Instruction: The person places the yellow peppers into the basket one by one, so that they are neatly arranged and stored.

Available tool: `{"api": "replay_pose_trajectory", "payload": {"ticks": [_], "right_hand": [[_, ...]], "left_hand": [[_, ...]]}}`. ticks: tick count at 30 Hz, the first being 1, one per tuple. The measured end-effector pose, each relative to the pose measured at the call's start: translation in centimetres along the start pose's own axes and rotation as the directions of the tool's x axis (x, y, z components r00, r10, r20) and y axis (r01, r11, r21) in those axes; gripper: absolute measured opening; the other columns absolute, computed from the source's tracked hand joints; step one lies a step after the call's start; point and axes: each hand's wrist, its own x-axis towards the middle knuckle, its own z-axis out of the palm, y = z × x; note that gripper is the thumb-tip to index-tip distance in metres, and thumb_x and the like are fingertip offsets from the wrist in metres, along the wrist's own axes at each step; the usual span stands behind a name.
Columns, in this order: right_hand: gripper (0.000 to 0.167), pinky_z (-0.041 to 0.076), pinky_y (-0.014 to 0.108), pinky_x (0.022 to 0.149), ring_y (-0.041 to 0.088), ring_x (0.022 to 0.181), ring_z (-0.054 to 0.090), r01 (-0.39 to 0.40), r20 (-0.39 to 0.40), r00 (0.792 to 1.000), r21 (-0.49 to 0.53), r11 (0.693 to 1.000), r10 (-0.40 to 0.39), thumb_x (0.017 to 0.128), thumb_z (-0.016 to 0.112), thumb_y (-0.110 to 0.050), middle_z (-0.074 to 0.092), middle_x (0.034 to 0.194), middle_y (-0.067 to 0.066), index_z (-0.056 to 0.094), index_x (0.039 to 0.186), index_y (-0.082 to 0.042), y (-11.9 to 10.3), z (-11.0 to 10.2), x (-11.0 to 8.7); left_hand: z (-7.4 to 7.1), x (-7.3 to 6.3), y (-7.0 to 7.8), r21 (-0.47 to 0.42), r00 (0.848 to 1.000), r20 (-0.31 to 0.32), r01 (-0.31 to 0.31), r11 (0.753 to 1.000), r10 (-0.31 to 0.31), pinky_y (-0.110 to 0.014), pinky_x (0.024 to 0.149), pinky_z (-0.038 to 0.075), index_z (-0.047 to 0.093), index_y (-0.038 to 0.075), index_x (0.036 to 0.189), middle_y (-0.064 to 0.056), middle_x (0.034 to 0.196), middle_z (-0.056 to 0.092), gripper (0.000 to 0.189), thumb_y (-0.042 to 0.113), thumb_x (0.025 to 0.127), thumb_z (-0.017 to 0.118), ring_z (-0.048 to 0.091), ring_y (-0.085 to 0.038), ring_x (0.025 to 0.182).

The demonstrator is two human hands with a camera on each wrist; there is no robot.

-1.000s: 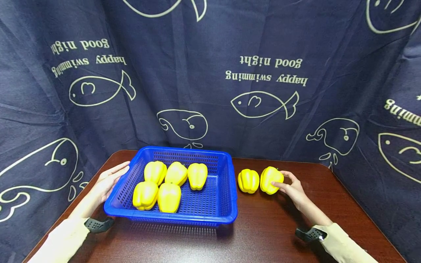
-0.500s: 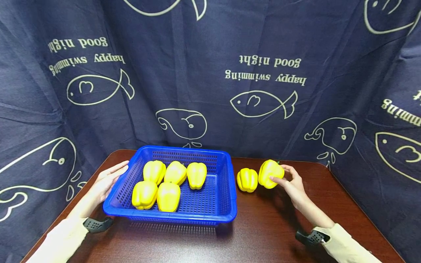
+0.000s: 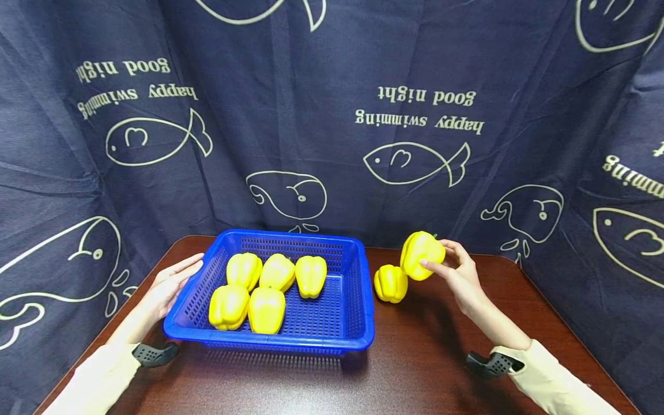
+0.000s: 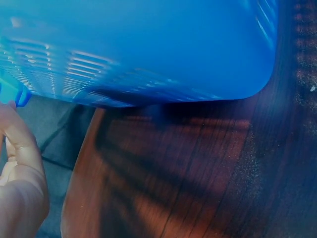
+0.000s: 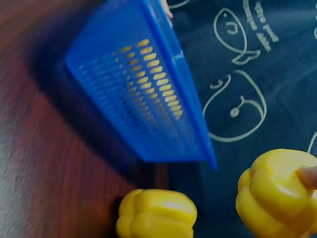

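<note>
My right hand [image 3: 463, 279] holds a yellow bell pepper [image 3: 422, 255] above the table, thumb on its near side and fingers behind it. In the right wrist view that held pepper [image 5: 277, 193] is at the lower right. A second bell pepper [image 3: 391, 283] lies on the table just left of and below it. My left hand [image 3: 168, 286] rests against the left side of a blue plastic basket [image 3: 358, 340], its visible fingers fairly straight along the rim. Several yellow bell peppers [image 3: 266, 311] lie inside the basket. The left wrist view shows part of the left hand [image 4: 22, 173] beside the rim.
The brown wooden table [image 3: 415, 369] carries the basket at left centre. A dark blue curtain [image 3: 332, 115] with fish drawings surrounds the table's back and sides. The basket's bare floor [image 3: 321, 317] shows at its right side.
My right hand has lifted the bell pepper off the table and moved it up and slightly left. The left hand, the basket and the other peppers have stayed in place.
</note>
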Motion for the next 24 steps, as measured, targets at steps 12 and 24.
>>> {"api": "replay_pose_trajectory", "payload": {"ticks": [12,24], "right_hand": [[0.046,0.048,0.015,0.075,0.002,0.085,0.058,0.017,0.068,0.997,0.073,0.997,-0.022,0.081,0.073,-0.006,0.053,0.104,-0.01,0.051,0.122,-0.012,-1.7,3.7,-1.0],[0.052,0.052,0.021,0.072,0.005,0.081,0.063,-0.025,0.165,0.986,0.125,0.992,0.004,0.08,0.072,-0.003,0.057,0.106,-0.005,0.049,0.126,-0.004,-2.8,7.4,-2.0]], "left_hand": [[-0.2,0.1,-0.3,0.018,1.0,-0.005,-0.002,1.0,0.002,-0.022,0.076,0.057,0.059,0.034,0.125,0.016,0.1,0.071,0.029,0.021,0.101,0.05,0.07,-0.005,0.089],[-0.2,0.2,-0.3,0.046,1.0,-0.028,0.003,0.999,-0.002,-0.02,0.077,0.057,0.043,0.026,0.145,0.019,0.1,0.07,0.046,0.023,0.1,0.051,0.069,-0.002,0.091]]}}
